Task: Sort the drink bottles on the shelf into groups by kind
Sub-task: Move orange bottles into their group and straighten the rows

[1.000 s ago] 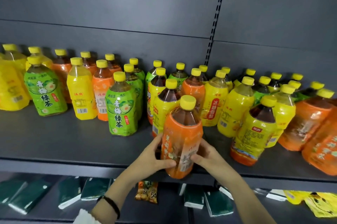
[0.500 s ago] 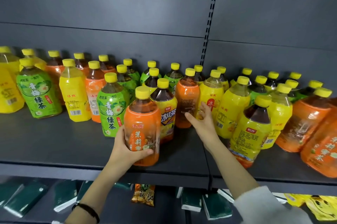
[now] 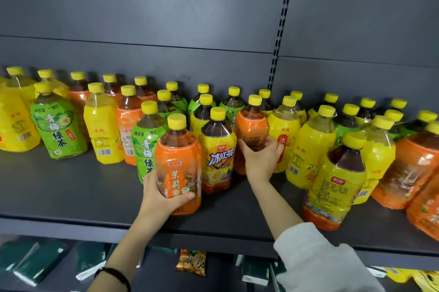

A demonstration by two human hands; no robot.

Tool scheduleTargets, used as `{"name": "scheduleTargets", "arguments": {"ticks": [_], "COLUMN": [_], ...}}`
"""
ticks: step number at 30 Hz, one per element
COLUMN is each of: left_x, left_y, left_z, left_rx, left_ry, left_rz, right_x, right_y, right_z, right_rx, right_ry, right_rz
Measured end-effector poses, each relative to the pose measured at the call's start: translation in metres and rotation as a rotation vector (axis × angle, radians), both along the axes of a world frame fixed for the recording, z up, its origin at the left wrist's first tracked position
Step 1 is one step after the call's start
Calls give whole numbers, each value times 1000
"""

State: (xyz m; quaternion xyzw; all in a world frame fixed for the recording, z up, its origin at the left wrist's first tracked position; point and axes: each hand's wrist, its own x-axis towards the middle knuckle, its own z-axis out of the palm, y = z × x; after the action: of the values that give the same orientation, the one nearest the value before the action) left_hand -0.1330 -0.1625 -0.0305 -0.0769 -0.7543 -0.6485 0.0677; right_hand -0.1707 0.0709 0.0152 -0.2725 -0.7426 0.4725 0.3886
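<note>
The orange-labelled plastic bottle with a yellow cap (image 3: pixel 178 163) is held low on its body by the left hand (image 3: pixel 161 194), the grip wrapped round it, near the front of the dark grey metal shelf (image 3: pixel 71 196). Whether its base rests on the shelf cannot be told. A second orange-labelled bottle (image 3: pixel 251 130), standing deeper in the crowd, is taken by the right hand (image 3: pixel 260 161), the grip curled round its middle.

This second bottle is closed in between a yellow iced-tea bottle (image 3: pixel 217 154) and a yellow bottle of pale drink (image 3: pixel 282 135). If it is pulled out sideways and not lifted, these neighbours could probably be knocked over and rolled toward the front edge. A green-labelled tea bottle (image 3: pixel 148 142) just behind the left hand could be pushed as well.

Bare shelf is seen at the front left, where an orange group could be placed. At the right, bottles stand almost up to the edge, so little room is left.
</note>
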Motion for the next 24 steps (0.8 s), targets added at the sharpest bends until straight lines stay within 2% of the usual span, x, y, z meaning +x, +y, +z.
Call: {"name": "scheduleTargets", "arguments": {"ticks": [10, 14, 19, 24], "left_x": [0, 1, 8, 15], "left_y": [1, -1, -4, -9], "left_z": [0, 0, 5, 12], "left_rx": [-3, 27, 164, 100], "left_ry": [-37, -26, -50, -5], "left_rz": [-19, -46, -100, -27], "right_x": [66, 97, 123, 119], "right_y": [30, 41, 21, -22], "right_z": [-13, -12, -7, -5], "right_rx": [61, -59, -190, -101], "right_ry": [35, 14, -55, -66], "right_rz": [130, 405, 680, 601]}}
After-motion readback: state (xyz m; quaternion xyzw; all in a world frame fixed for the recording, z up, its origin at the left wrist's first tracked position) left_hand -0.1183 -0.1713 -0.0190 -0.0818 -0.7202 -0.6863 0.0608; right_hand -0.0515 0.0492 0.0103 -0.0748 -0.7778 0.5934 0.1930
